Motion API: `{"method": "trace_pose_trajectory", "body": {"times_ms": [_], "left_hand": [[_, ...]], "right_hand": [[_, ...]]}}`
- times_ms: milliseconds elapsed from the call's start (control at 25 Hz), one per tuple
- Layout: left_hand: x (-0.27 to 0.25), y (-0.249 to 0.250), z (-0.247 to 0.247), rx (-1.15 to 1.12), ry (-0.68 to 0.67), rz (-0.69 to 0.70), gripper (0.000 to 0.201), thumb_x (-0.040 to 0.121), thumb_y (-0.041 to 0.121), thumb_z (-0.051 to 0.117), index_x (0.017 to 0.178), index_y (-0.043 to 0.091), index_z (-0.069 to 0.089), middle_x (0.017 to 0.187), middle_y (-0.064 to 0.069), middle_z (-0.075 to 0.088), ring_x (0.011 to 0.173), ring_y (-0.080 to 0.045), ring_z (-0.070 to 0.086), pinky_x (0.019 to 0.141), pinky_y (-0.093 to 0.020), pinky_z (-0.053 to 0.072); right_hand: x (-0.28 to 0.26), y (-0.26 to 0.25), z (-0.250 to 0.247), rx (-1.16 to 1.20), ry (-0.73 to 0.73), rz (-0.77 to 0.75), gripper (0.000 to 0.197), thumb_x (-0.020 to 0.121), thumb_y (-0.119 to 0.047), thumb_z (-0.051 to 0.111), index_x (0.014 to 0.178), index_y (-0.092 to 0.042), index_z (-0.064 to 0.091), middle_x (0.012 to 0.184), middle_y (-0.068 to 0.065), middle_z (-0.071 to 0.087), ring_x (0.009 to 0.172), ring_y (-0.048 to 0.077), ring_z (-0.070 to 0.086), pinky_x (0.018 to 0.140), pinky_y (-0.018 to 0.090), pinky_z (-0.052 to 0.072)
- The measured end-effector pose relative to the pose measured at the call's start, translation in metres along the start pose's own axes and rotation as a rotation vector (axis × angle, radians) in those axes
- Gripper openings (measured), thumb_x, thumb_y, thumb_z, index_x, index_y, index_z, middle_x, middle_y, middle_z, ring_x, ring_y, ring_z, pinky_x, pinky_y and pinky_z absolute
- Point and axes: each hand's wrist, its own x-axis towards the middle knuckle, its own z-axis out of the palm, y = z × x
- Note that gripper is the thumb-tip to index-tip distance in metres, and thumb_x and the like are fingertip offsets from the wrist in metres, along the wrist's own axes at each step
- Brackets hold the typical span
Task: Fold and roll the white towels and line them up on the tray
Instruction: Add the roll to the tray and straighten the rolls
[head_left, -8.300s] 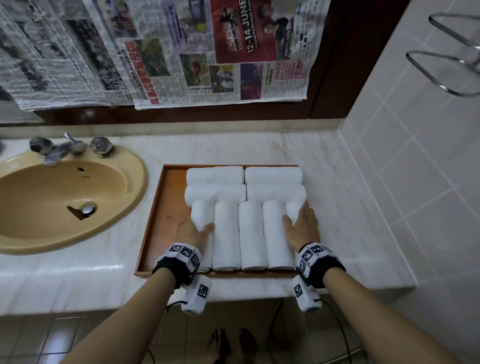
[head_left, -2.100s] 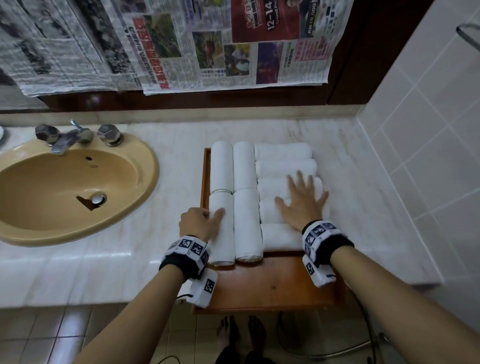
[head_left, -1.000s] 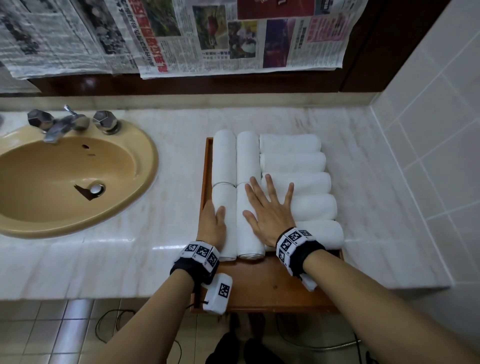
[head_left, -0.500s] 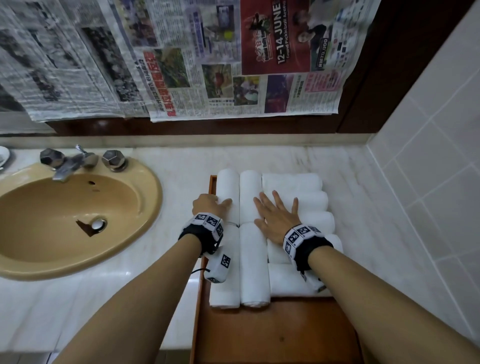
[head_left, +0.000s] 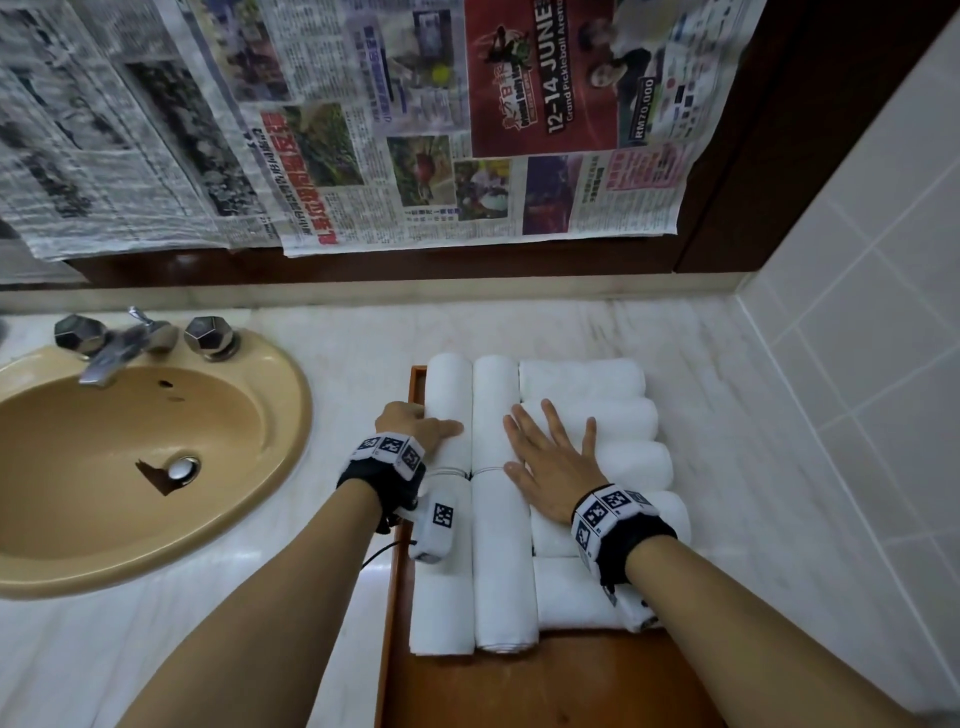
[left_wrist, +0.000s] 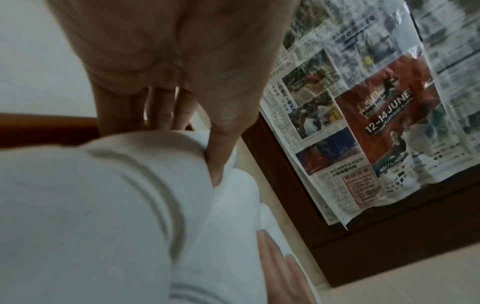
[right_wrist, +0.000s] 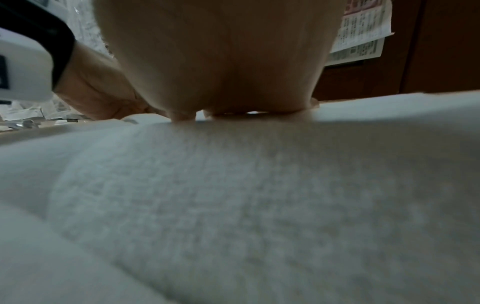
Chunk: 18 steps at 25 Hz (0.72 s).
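Fingers (head_left: 540, 431) of the right hand (head_left: 551, 467) lie straight and spread, palm down, across the rolled white towels (head_left: 587, 415) on the wooden tray (head_left: 550, 686), reaching from the second lengthwise roll onto the crosswise rolls beside it. On the left hand (head_left: 415, 423) the head view shows only the thumb lying along the top of the far left roll (head_left: 448, 395); the left wrist view adds what is hidden from above: the other fingers (left_wrist: 161, 107) point straight down the roll's outer side by the tray's rim (left_wrist: 46, 127), with the thumb (left_wrist: 221, 148) pressed into the groove between two rolls, so the hand cups the towel from the side. From the right wrist, little shows but the heel of the palm resting on blurred towel pile (right_wrist: 233, 195), and the finger spread cannot be told there. Seen from the head, four rolls run lengthwise in two columns on the left of the tray and five lie crosswise on the right, all touching, with bare wood at the near end. That tray sits on a marble worktop (head_left: 727, 441) beside a tan sink (head_left: 130, 467) with a chrome tap (head_left: 119, 348); newspaper sheets (head_left: 415, 130) hang on the wall behind.
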Motion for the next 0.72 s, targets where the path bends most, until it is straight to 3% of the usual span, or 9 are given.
{"method": "trace_pose_trajectory", "body": {"times_ms": [160,280,360,520,720], "left_hand": [[0.005,-0.007,-0.004,0.006,-0.103,0.065,0.038,0.075,0.038,0.080,0.102,0.013,0.069,0.101,-0.005,0.071,0.092,-0.023,0.067,0.089,-0.038,0.055],[0.002,-0.004,-0.001,0.154,-0.144,0.113,0.038,0.088,0.038,0.066,0.105,0.004,0.064,0.108,-0.011,0.067,0.093,-0.024,0.061,0.083,-0.032,0.049],[-0.003,0.001,0.002,0.192,-0.171,0.110,0.037,0.095,0.035,0.055,0.114,0.003,0.058,0.117,-0.013,0.061,0.099,-0.027,0.057,0.082,-0.031,0.041],[-0.006,-0.001,0.008,0.158,-0.203,0.097,0.046,0.102,0.029,0.040,0.140,0.005,0.038,0.141,-0.016,0.047,0.127,-0.031,0.046,0.100,-0.034,0.035],[-0.008,-0.007,0.018,0.120,-0.188,0.096,0.054,0.104,0.030,0.031,0.153,0.013,0.017,0.150,-0.015,0.037,0.135,-0.031,0.038,0.106,-0.031,0.029]], "right_hand": [[-0.001,-0.004,-0.008,0.036,0.037,0.027,0.065,0.100,-0.047,0.027,0.154,-0.025,0.000,0.160,-0.013,-0.015,0.146,0.020,-0.020,0.108,0.072,-0.004],[0.003,-0.010,-0.022,0.037,0.030,-0.012,0.068,0.093,-0.044,0.037,0.153,-0.031,0.006,0.160,-0.015,-0.012,0.147,0.030,-0.007,0.104,0.076,0.002],[0.008,-0.012,-0.027,0.016,-0.026,-0.035,0.066,0.093,-0.043,0.035,0.152,-0.037,0.006,0.160,-0.018,-0.012,0.146,0.033,-0.009,0.102,0.078,-0.001],[0.011,-0.013,-0.024,0.006,-0.061,-0.033,0.060,0.098,-0.042,0.029,0.152,-0.037,0.005,0.160,-0.016,-0.012,0.146,0.027,-0.021,0.099,0.080,-0.006],[0.012,-0.014,-0.018,0.002,-0.073,-0.028,0.058,0.100,-0.041,0.026,0.153,-0.038,0.002,0.160,-0.016,-0.014,0.145,0.025,-0.024,0.099,0.078,-0.012]]}}
